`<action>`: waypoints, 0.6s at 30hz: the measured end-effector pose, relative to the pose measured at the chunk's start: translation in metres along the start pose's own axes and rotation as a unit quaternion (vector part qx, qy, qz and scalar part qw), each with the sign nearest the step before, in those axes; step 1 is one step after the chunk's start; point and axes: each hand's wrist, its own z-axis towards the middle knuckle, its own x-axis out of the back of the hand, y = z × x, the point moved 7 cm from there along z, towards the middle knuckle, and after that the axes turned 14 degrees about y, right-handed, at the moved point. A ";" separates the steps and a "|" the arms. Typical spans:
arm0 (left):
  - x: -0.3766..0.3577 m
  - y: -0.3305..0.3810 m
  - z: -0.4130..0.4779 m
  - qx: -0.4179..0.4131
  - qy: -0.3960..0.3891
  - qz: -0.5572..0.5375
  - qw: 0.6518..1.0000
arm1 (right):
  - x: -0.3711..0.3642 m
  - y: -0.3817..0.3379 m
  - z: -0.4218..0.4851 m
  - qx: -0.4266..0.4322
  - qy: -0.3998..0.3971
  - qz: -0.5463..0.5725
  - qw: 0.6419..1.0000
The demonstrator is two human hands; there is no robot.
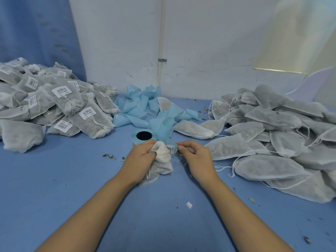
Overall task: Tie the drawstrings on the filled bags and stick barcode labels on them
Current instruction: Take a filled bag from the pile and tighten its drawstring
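Observation:
My left hand point(141, 157) grips the gathered neck of a white filled bag point(162, 160) that stands on the blue table. My right hand point(194, 154) pinches a white barcode label point(171, 149) at the edge of its blue backing strip, just right of the bag's top. The label roll point(143, 137), blue with a dark core, stands right behind my hands. The bag's drawstring hangs down at its lower left.
A heap of tied, labelled bags point(54, 106) fills the left of the table. A heap of unlabelled bags point(272, 135) with loose drawstrings lies on the right. Curls of used blue backing strip point(145, 106) lie at the back, by the wall. Leaf crumbs dot the table point(72, 179).

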 end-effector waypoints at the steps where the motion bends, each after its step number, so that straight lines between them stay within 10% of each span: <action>1: 0.000 0.000 0.000 0.002 0.002 -0.002 1.000 | 0.003 0.000 0.001 0.001 0.016 -0.003 1.000; 8: 0.002 -0.001 -0.001 0.031 0.018 -0.011 0.999 | 0.029 -0.005 0.002 0.029 0.168 -0.027 0.985; 18: -0.004 0.011 0.000 0.076 0.037 -0.067 0.994 | 0.023 -0.015 -0.007 0.018 0.151 0.075 0.986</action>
